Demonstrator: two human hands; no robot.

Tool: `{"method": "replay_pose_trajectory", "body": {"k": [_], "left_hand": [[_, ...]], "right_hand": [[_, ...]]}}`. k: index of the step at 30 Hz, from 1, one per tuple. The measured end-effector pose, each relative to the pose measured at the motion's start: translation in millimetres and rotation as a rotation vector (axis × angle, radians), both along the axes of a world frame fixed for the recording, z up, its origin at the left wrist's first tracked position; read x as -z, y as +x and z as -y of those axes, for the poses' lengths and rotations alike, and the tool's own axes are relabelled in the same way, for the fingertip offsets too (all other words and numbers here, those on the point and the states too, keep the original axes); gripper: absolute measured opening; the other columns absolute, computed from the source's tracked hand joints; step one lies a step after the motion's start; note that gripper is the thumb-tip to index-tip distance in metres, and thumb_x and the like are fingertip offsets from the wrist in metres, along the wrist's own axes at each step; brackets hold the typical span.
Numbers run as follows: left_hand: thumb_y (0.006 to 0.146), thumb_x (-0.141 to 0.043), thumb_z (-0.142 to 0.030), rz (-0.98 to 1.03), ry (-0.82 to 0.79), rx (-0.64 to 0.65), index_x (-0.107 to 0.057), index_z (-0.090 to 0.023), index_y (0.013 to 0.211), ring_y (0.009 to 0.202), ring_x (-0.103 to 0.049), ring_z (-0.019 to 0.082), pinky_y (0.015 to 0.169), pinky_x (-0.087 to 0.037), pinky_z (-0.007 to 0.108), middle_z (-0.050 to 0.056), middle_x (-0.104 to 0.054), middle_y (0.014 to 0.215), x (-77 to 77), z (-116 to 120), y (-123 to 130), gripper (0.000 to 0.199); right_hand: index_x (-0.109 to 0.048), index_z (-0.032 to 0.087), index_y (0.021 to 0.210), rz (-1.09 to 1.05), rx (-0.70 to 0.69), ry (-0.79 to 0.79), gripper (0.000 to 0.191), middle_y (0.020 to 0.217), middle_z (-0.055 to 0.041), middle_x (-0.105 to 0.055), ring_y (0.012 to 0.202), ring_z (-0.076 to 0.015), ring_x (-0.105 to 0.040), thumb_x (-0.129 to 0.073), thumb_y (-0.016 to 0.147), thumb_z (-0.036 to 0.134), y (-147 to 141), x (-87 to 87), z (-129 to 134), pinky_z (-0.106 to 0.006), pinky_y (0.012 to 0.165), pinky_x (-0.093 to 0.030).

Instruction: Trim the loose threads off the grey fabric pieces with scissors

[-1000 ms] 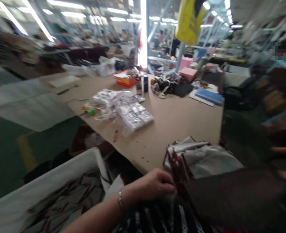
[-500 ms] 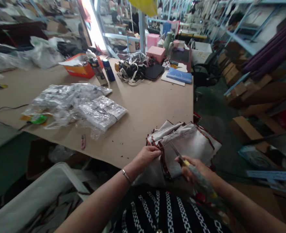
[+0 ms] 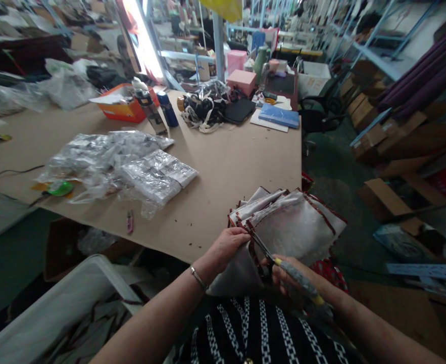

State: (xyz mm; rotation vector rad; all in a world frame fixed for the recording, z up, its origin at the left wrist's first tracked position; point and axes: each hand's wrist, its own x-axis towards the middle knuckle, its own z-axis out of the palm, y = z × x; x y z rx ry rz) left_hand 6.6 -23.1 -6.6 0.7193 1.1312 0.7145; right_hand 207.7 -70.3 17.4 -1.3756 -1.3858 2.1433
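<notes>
At the table's near right corner lies a stack of whitish fabric pieces [image 3: 291,222] with dark red edging. My left hand [image 3: 226,248] is closed, its thumb and fingers pinching the edged corner of the piece nearest me, part of which hangs toward my lap. In my right hand [image 3: 289,270] is a pair of scissors [image 3: 261,246], its handle wrapped in grey and yellow. The blades point up and left, their tips close to my left fingertips at the dark red edging. My fingers hide part of the scissors' handle.
Clear plastic-wrapped packs [image 3: 158,174] lie on the table [image 3: 223,162] to the left, with pink thread snips [image 3: 130,221] near the front edge. Bottles, an orange box [image 3: 122,108] and blue folders [image 3: 279,116] stand farther back. A whitish, cloth-filled bin [image 3: 56,308] is at lower left.
My right hand has moved slightly left and down with the scissors, bringing the blade tips to the edging beside my left fingers. My left hand keeps its pinch in the same place.
</notes>
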Motion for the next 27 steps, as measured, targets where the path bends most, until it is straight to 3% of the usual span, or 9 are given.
{"method": "replay_pose_trajectory", "body": {"k": [4, 12, 16, 19, 23, 27], "left_hand": [[0.065, -0.065, -0.024, 0.009, -0.014, 0.0, -0.062, -0.013, 0.068, 0.051, -0.053, 0.011, 0.053, -0.04, 0.024, 0.002, -0.062, 0.06, -5.6, 2.8, 0.6, 0.012], [0.065, -0.063, -0.026, 0.008, -0.003, 0.028, -0.061, -0.012, 0.067, 0.049, -0.049, 0.01, 0.05, -0.038, 0.023, 0.001, -0.059, 0.057, -13.4, 6.7, 3.6, 0.014], [0.065, -0.062, -0.024, 0.009, -0.004, 0.017, -0.061, -0.012, 0.067, 0.049, -0.049, 0.01, 0.05, -0.038, 0.023, 0.001, -0.059, 0.058, -12.6, 6.6, 2.8, 0.011], [0.065, -0.062, -0.024, 0.013, -0.001, 0.022, -0.061, -0.012, 0.067, 0.049, -0.049, 0.01, 0.051, -0.038, 0.023, 0.001, -0.059, 0.058, -9.3, 6.9, 1.0, 0.012], [0.066, -0.062, -0.025, -0.006, 0.01, 0.043, -0.06, -0.012, 0.067, 0.05, -0.048, 0.01, 0.051, -0.037, 0.023, 0.001, -0.058, 0.059, -11.4, 8.6, -1.6, 0.013], [0.068, -0.065, -0.028, -0.012, 0.064, 0.074, -0.063, -0.012, 0.071, 0.051, -0.046, 0.009, 0.051, -0.035, 0.023, 0.0, -0.056, 0.06, -35.5, 12.5, 2.5, 0.017]], "right_hand": [[-0.049, 0.017, 0.105, -0.001, 0.001, 0.0, 0.076, 0.063, 0.0044, -0.05, 0.045, -0.008, -0.047, -0.056, 0.06, 0.078, 1.8, 7.5, -0.8, -0.02, 0.043, -0.037], [-0.053, 0.017, 0.105, -0.043, 0.027, 0.205, 0.063, 0.064, 0.0028, -0.051, 0.05, -0.0107, -0.043, -0.058, 0.069, 0.068, -11.5, 27.4, -12.2, -0.024, 0.047, -0.035], [-0.053, 0.014, 0.103, -0.049, 0.057, 0.249, 0.064, 0.072, -0.0003, -0.052, 0.058, -0.0109, -0.044, -0.059, 0.069, 0.068, -17.2, 32.8, -13.0, -0.023, 0.051, -0.036], [-0.053, 0.012, 0.102, -0.049, 0.068, 0.237, 0.065, 0.067, 0.001, -0.049, 0.053, -0.01, -0.042, -0.057, 0.069, 0.069, -16.5, 34.4, -9.8, -0.023, 0.048, -0.034], [-0.051, 0.014, 0.106, -0.044, 0.083, 0.232, 0.057, 0.061, 0.0044, -0.045, 0.045, -0.0077, -0.037, -0.057, 0.073, 0.061, -14.6, 25.7, -10.0, -0.022, 0.043, -0.032], [-0.045, 0.022, 0.115, -0.038, 0.202, 0.456, 0.051, 0.082, 0.0014, -0.053, 0.068, -0.0128, -0.053, -0.067, 0.07, 0.032, -24.9, 2.8, -19.5, -0.025, 0.063, -0.045]]}}
